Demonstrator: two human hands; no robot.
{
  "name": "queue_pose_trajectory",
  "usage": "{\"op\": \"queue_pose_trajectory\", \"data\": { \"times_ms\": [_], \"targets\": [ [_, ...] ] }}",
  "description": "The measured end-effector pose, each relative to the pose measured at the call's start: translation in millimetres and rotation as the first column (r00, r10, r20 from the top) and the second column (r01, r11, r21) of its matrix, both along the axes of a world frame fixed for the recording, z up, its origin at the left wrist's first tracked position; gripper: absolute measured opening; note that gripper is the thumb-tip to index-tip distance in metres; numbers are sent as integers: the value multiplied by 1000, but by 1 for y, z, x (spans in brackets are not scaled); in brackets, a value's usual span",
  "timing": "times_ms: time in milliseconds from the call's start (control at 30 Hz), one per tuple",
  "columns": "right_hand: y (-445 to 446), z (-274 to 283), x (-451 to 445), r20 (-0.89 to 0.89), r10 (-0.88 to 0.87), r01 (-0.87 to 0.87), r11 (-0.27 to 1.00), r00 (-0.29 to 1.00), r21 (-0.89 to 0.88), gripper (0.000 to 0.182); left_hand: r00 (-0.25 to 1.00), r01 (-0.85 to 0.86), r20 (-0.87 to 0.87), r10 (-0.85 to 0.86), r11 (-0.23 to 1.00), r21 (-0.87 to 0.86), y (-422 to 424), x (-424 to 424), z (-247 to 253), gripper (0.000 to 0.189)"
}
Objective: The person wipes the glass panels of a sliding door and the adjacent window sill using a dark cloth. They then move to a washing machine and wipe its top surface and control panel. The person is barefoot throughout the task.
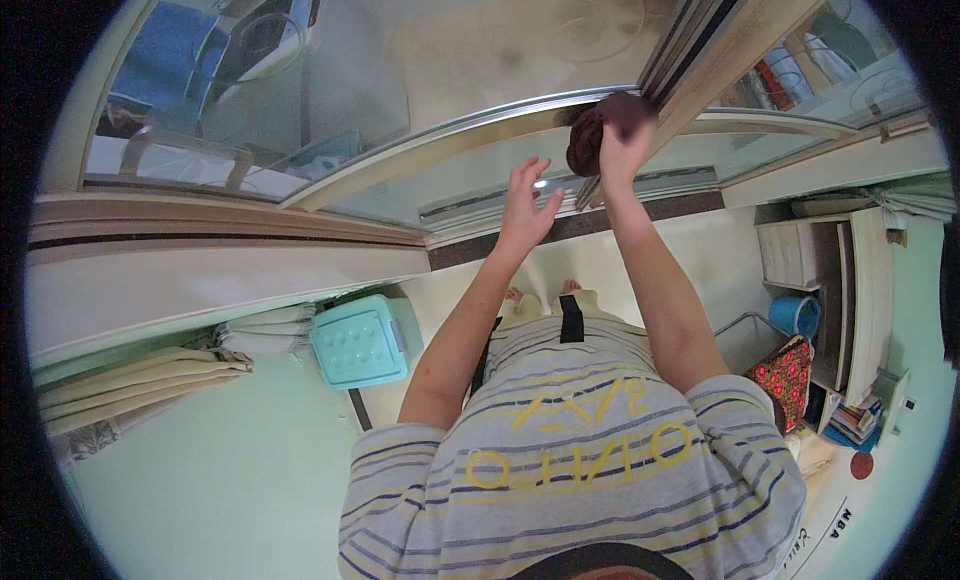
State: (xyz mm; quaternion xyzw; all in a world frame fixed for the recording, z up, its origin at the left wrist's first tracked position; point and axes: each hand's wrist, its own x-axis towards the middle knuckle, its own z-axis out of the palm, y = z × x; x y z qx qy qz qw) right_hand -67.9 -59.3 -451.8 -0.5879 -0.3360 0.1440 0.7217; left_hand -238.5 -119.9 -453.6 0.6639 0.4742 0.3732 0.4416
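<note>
My right hand (pixel 622 158) grips a bunched dark maroon cloth (pixel 585 143). It is held up at the corner where the metal-edged rail (pixel 465 136) of a sliding glass door meets an upright frame post (pixel 731 51). Part of the cloth is blurred, so its contact with the frame is hard to judge. Lower and to the left, my left hand (pixel 526 209) is raised before the glass pane (pixel 480 167), its fingers apart and nothing in them. A dark floor sill (pixel 592 224) runs beneath both forearms.
A turquoise lidded storage box (pixel 360 340) stands to the left, near tied-back curtains (pixel 150 377). On the right are a wooden cabinet (pixel 870 302), a blue bin (pixel 795 315) and a red flowered cloth (pixel 784 374). A white appliance (pixel 262 77) shows behind the glass.
</note>
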Motion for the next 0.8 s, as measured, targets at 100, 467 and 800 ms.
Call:
{"op": "queue_pose_trajectory", "data": {
  "times_ms": [100,467,800],
  "targets": [
    [13,-58,27,106,29,-2,970,994,-244,48,999,11,43,-10,1000,-27,5,6,2,53],
    [-52,32,-82,-483,721,-867,423,498,-263,54,629,22,676,385,860,-510,0,-35,8,45],
    [-47,106,-133,455,830,-636,545,321,-546,52,409,-810,557,723,568,-143,11,-165,64,47]
  ]
}}
